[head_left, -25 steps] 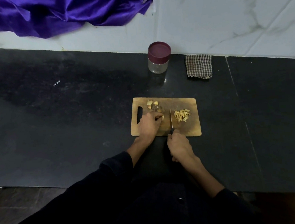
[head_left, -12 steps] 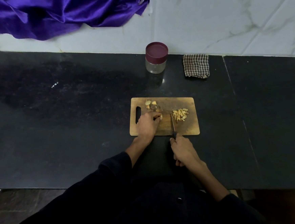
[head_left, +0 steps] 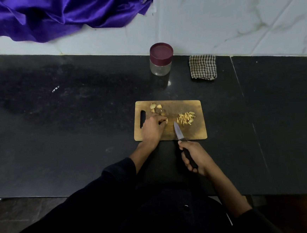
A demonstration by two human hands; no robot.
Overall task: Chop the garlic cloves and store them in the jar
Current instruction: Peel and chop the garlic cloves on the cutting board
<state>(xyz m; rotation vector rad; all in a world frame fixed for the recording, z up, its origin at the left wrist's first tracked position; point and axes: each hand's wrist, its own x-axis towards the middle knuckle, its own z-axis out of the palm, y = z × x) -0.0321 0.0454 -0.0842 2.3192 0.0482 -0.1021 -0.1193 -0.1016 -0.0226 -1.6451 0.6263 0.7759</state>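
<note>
Hands — left [head_left: 152, 128] pinching clove [head_left: 165, 120], right [head_left: 194, 156] gripping knife [head_left: 179, 132]

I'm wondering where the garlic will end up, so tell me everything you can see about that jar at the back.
The jar is small and round, with a clear body that looks like glass or plastic and a wide maroon lid closed on top. It seems empty. It stands upright on the dark counter, close to the white marble wall, beyond the cutting board and to the left of a folded checked cloth. Nothing touches it; neither hand is near it.
</note>
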